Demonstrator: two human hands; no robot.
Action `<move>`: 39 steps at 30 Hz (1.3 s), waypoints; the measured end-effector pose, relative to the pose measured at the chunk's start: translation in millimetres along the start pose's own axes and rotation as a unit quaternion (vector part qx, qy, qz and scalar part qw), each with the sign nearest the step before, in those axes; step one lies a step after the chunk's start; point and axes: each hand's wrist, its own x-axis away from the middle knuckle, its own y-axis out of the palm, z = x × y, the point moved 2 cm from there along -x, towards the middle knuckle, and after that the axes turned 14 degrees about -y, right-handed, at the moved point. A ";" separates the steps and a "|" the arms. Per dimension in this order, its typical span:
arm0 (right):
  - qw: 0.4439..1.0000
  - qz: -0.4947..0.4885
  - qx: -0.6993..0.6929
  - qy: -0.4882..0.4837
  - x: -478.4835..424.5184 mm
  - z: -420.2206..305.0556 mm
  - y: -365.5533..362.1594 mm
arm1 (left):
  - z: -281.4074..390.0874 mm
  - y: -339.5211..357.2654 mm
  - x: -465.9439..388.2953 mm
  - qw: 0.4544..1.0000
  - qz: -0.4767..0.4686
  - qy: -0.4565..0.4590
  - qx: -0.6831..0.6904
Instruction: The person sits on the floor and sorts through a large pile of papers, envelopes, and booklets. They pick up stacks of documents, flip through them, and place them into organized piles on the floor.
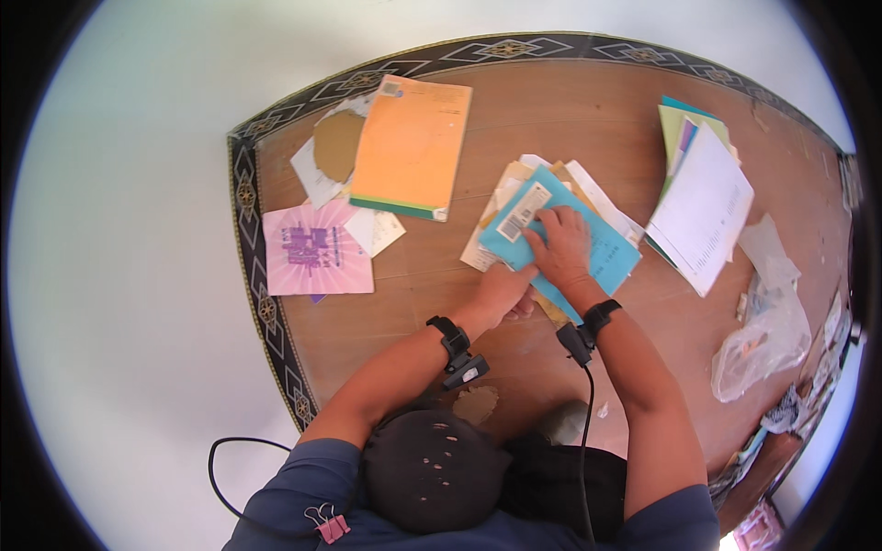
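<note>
A blue envelope or booklet (606,234) with a barcode label lies at a slant on top of a loose pile of papers on the floor. My right hand (565,248) rests on its upper face, fingers spread. At its lower left edge is my left hand (506,293), thumb touching the edge and the other fingers curled below. Whether those fingers pinch the edge cannot be made out. White sheets (599,189) and brownish papers (495,213) stick out from beneath.
Left of the pile lie an orange booklet (413,144), a pink printed sheet (313,251) and a brown round-edged piece (337,148). To the right are stacked papers (706,200) and a clear plastic bag (765,337). Patterned border tiles (506,48) edge the brown floor.
</note>
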 end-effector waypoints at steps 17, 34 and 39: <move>0.999 0.020 0.008 -0.027 1.5 3.2 7.1 | 120.8 -312.1 22.7 0.654 0.655 0.344 -0.158; 0.999 0.017 0.017 -0.026 1.9 4.1 0.8 | 116.2 -348.6 39.0 0.884 0.240 0.388 0.099; 0.999 0.020 0.016 -0.025 2.6 5.6 3.9 | 89.2 -408.5 69.1 0.818 0.304 0.393 0.291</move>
